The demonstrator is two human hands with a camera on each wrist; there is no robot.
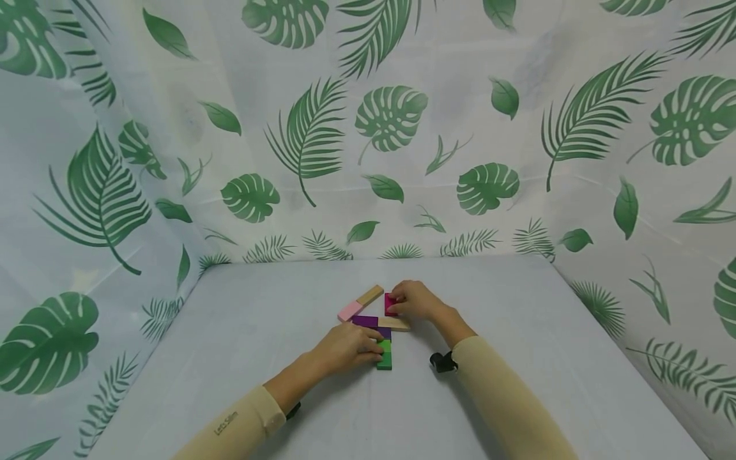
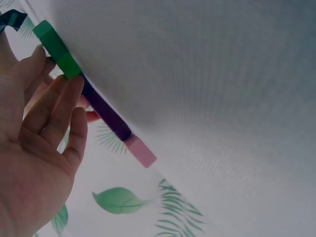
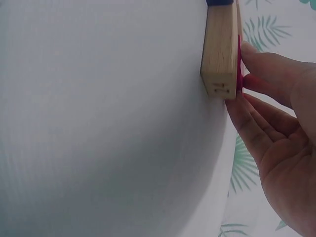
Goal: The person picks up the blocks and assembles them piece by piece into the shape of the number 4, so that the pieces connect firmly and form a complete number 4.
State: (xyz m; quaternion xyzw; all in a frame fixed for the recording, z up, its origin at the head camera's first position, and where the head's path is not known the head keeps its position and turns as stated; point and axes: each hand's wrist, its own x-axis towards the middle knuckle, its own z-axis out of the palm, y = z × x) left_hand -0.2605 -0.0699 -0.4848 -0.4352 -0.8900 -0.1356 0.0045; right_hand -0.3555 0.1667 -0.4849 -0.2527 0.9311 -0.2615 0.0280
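Note:
In the head view my right hand (image 1: 418, 300) pinches a magenta wooden block (image 1: 388, 304) above the right part of a block figure. A natural wood block (image 3: 219, 52) stands close to those fingertips in the right wrist view. My left hand (image 1: 345, 349) rests its fingertips against the left side of the light green block (image 2: 68, 64). Joined to that is a darker green block (image 1: 384, 363), nearest me. Purple blocks (image 1: 365, 321) lie beyond the green ones, partly covered by the left fingers.
At the figure's far left a pink block (image 1: 349, 311) meets another natural wood block (image 1: 370, 294) end to end, both slanted. A pale cloth covers the table (image 1: 276, 287). Leaf-printed curtains (image 1: 391, 211) hang behind and at both sides.

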